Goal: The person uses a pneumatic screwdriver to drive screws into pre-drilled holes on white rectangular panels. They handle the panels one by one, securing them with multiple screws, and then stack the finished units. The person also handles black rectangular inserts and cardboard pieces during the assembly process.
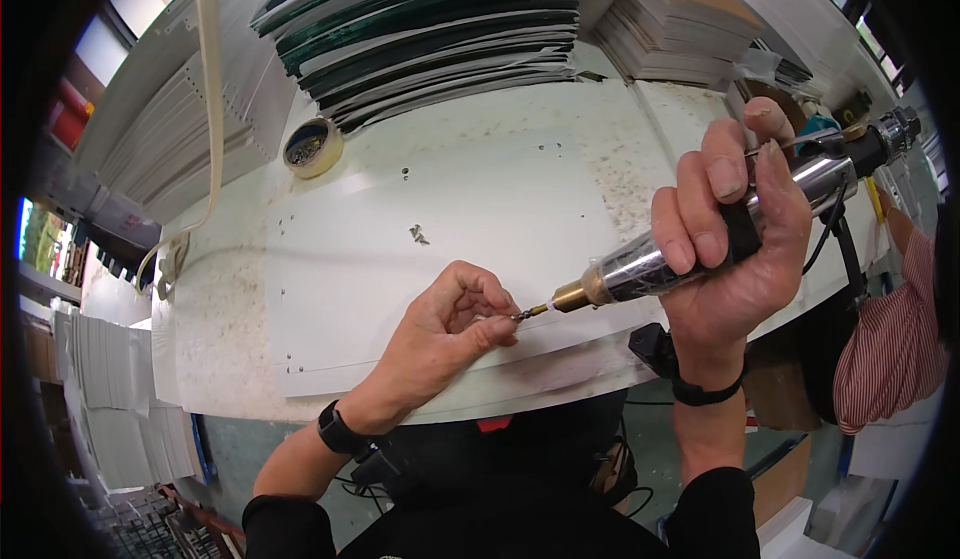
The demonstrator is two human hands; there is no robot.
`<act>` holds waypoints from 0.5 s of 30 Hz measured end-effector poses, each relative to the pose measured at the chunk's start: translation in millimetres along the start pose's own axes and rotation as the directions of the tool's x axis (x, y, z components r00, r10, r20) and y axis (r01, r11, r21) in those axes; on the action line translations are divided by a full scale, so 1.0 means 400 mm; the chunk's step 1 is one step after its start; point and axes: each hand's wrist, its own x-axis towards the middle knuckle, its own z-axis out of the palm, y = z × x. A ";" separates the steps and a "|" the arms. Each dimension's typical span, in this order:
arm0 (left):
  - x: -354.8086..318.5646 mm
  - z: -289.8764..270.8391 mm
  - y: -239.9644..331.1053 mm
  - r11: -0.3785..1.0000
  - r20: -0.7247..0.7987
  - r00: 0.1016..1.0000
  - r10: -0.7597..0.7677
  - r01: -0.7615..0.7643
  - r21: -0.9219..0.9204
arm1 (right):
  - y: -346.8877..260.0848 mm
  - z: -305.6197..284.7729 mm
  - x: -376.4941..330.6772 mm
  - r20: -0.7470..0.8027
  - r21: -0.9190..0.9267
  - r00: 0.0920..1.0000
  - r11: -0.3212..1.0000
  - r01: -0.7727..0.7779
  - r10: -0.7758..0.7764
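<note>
Pinching a small screw [517, 314] at the driver bit, left hand [450, 329] steadies it over the white panel [440, 249]; right hand [735, 229] grips the powered screwdriver [700, 249]. Risk: fingertip caught if bit slips.

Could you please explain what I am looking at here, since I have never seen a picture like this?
This is one picture from a wide fisheye camera worn on a person's head, looking down at their own two bare hands, so straight edges bend near the rim. The right hand grips a metal powered screwdriver, its tip pointing left. The left hand pinches a small screw at that tip. Both work over a white panel lying on a stained white workbench. Loose screws lie on the panel, and a round tape roll holding small parts sits farther back, before stacks of sheets. At the right edge is another person's striped sleeve.
</note>
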 end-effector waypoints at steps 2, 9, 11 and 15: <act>0.001 -0.001 0.002 1.000 -0.007 1.000 -0.007 0.007 0.007 | 0.003 -0.003 0.001 0.006 0.005 1.000 1.000 0.000 0.000; 0.003 -0.005 0.004 0.999 -0.004 1.000 -0.009 0.010 0.040 | 0.006 -0.002 0.004 0.037 -0.005 0.999 1.000 0.004 -0.004; 0.005 -0.004 0.007 0.998 -0.005 1.000 -0.011 0.011 0.056 | 0.008 -0.001 0.004 0.044 -0.007 0.999 1.000 0.005 -0.005; 0.003 -0.003 0.013 0.997 -0.004 1.000 -0.029 0.029 0.078 | 0.009 -0.003 0.003 0.071 -0.009 0.997 1.000 0.005 -0.005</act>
